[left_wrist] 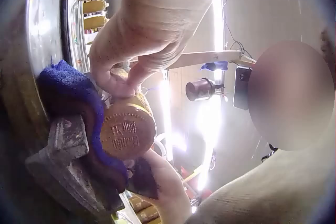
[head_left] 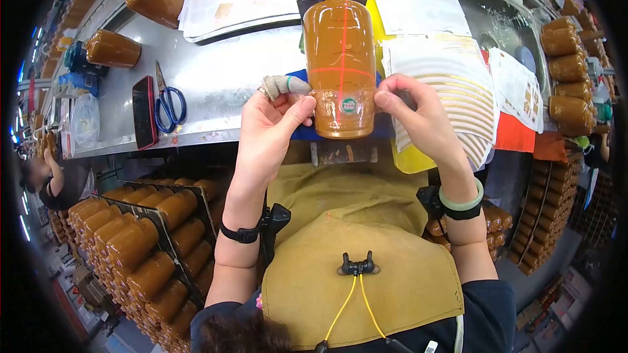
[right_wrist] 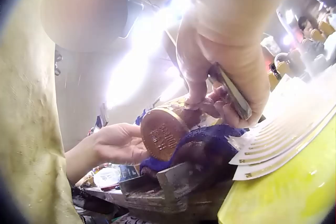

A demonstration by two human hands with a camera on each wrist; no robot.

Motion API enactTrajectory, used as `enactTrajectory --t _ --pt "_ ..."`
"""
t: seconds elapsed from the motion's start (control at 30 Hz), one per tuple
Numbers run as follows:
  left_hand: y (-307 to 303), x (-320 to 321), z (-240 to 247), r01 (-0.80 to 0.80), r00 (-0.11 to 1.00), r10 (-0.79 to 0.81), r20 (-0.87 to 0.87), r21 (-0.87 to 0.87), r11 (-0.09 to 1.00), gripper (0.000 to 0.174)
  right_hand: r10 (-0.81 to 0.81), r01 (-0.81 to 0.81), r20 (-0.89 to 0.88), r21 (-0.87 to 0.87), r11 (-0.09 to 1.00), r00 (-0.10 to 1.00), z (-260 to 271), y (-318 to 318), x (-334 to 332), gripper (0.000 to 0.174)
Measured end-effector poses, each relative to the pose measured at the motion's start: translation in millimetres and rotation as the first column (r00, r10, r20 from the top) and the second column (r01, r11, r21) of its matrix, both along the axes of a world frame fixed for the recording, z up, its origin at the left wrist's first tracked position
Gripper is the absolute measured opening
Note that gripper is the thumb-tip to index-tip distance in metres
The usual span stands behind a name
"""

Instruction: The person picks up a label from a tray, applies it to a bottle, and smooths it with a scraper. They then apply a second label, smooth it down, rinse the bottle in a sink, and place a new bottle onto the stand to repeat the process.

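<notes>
— Where is the bottle point(head_left: 340, 59)?
— Centre frame, on the blue pad point(head_left: 302, 134), its base pinched by left hand point(head_left: 271, 124) and right hand point(head_left: 418, 114).
— Progress?
— One round sticker point(head_left: 348, 105) is applied; a main label is judged outstanding.

Head view looks steeply down from above the amber bottle point(head_left: 340, 59) lying on the counter point(head_left: 216, 78). Left and right wrist views sit close off the bottle's base, facing upward from opposite sides. All three share that bottle.
</notes>
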State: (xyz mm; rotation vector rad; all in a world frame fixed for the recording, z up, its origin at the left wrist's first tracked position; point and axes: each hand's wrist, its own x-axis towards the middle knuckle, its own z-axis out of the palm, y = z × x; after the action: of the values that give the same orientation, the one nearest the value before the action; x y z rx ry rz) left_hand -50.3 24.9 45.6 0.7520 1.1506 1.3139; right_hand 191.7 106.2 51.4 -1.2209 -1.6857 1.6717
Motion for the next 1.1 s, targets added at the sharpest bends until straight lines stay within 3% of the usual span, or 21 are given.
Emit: enactTrajectory --t 1.1 --pt "-1.0 0.8 -2.4 0.0 1.0 0.0 0.008 0.032 0.999 0.019 0.007 -0.007 -0.055 -0.011 1.0 0.998 -2.9 2.1 -0.5 0.019"
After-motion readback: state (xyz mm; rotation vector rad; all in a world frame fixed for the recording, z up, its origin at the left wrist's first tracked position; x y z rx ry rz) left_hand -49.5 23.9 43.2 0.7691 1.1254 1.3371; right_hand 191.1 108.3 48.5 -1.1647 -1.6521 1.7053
